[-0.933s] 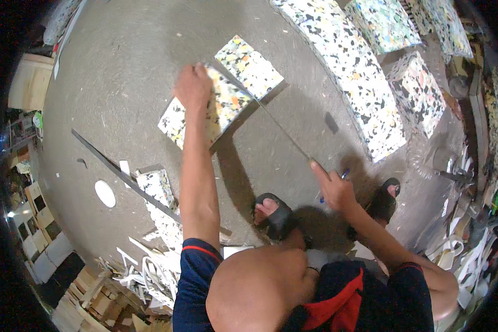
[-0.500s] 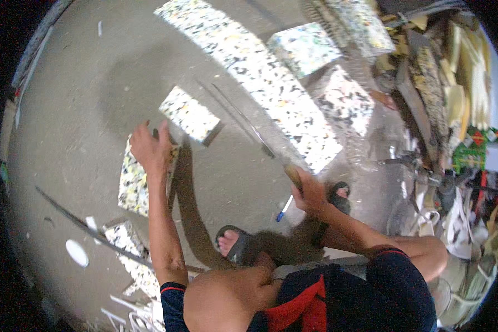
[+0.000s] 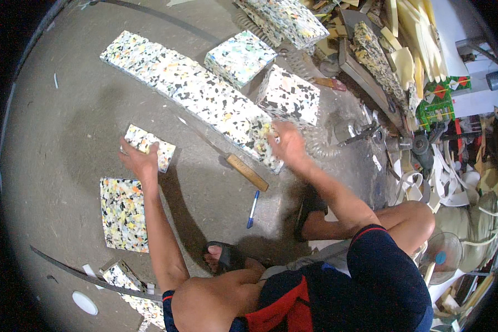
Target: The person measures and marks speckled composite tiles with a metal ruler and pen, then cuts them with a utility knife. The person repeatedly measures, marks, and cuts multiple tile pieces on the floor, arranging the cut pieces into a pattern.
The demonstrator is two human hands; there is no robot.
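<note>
My left hand (image 3: 140, 161) reaches out over the concrete floor and grips the near edge of a small speckled foam block (image 3: 149, 145). A flat speckled foam piece (image 3: 123, 213) lies just below it. My right hand (image 3: 286, 145) is blurred with its fingers spread, touching the near end of a long speckled foam slab (image 3: 205, 97). A long knife with a wooden handle (image 3: 248, 172) lies on the floor between my hands, with nothing holding it. A blue pen (image 3: 253, 209) lies near my sandalled foot (image 3: 227, 257).
Two thick speckled foam blocks (image 3: 240, 55) (image 3: 289, 95) sit beyond the slab. Tools, foam offcuts and clutter (image 3: 404, 77) crowd the right side. A thin metal strip (image 3: 83, 274) and foam scraps (image 3: 127, 276) lie at the lower left. A small fan (image 3: 440, 254) stands by my right knee.
My right hand has let go of the knife, which now lies on the floor, and moved to the slab's end. My left hand shifted from the flat piece to the small block.
</note>
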